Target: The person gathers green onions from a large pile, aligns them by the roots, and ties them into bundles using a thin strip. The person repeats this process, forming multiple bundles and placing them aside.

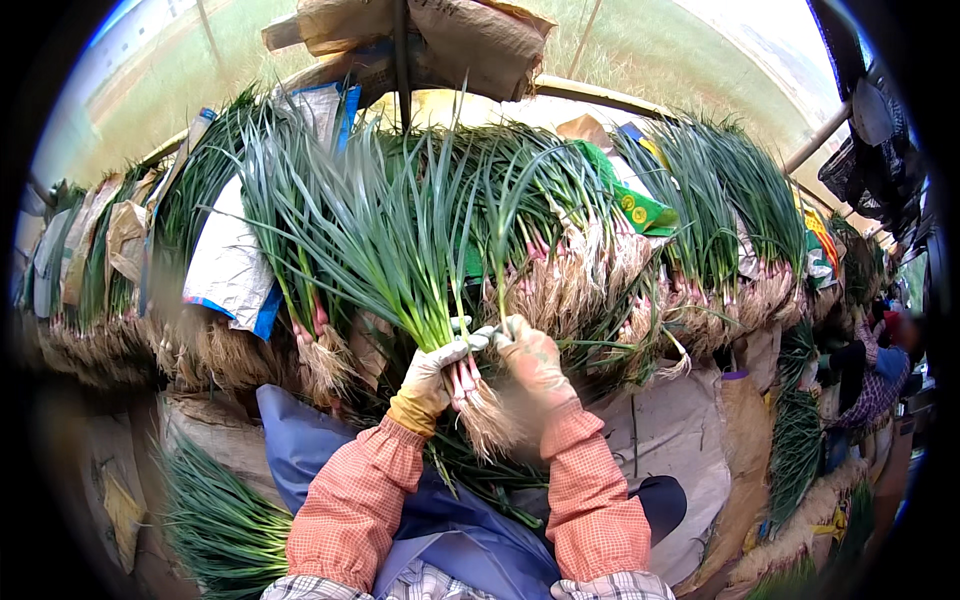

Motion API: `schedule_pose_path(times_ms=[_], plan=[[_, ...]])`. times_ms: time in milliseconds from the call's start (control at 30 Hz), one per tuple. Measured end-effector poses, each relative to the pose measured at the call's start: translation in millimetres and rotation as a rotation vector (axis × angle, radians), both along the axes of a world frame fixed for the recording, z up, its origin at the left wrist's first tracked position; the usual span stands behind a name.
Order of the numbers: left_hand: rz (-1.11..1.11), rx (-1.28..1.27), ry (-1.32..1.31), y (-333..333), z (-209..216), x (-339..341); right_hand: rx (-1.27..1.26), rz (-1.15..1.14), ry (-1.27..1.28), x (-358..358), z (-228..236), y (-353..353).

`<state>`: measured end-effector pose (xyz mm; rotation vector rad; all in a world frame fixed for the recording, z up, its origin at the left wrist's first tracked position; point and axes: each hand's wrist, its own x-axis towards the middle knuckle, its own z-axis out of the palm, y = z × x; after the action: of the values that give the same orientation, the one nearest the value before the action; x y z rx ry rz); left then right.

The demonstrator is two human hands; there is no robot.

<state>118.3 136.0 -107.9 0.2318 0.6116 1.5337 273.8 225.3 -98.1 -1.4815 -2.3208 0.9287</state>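
Observation:
My left hand [432, 378], in a pale glove with a yellow cuff, is closed around a bunch of spring onions [412, 285]. Their green leaves fan up and away from me, and the pinkish-white bulbs and pale roots [486, 418] hang below the fist. Close beside it on the right, my gloved right hand [530, 362] pinches the lower end of a thin spring onion [503, 265] that stands upright. The right fingers are bent, and the area below them is blurred. Both hands are above my lap, over a blue apron [465, 555].
A long row of spring onions [590, 260] lies beyond my hands, roots toward me. White and green sacks [228, 255] lie among them. Another pile [215, 520] is at lower left. A dark pole [402, 70] rises ahead. At far right sits another person [875, 385].

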Motion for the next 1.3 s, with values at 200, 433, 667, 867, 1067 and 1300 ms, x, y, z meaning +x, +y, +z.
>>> schedule_pose_path(times_ms=[200,433,667,867,1067,1300], plan=[[0.128,-0.006,-0.268,-3.0,-13.3,3.2,-0.169,-0.161,0.316,60.4,-41.0,-5.2],[-0.032,-0.061,-0.265,-24.8,-22.8,18.2,-0.949,-0.204,0.901,-30.2,-3.7,-7.0],[0.150,-0.127,-0.093,-31.1,-15.1,17.1,-0.517,-0.172,0.814,-12.2,2.4,-32.3],[0.115,-0.148,-0.072,-28.9,-20.7,20.4,-0.729,-0.097,0.912,-0.3,-3.1,-27.8],[-0.002,-0.302,-0.032,-38.2,-20.5,-9.9,0.403,0.359,0.297,16.5,-14.5,23.7],[-0.169,-0.027,0.045,-30.5,12.7,-23.7,0.705,-0.282,-0.224,33.5,42.4,179.4]])
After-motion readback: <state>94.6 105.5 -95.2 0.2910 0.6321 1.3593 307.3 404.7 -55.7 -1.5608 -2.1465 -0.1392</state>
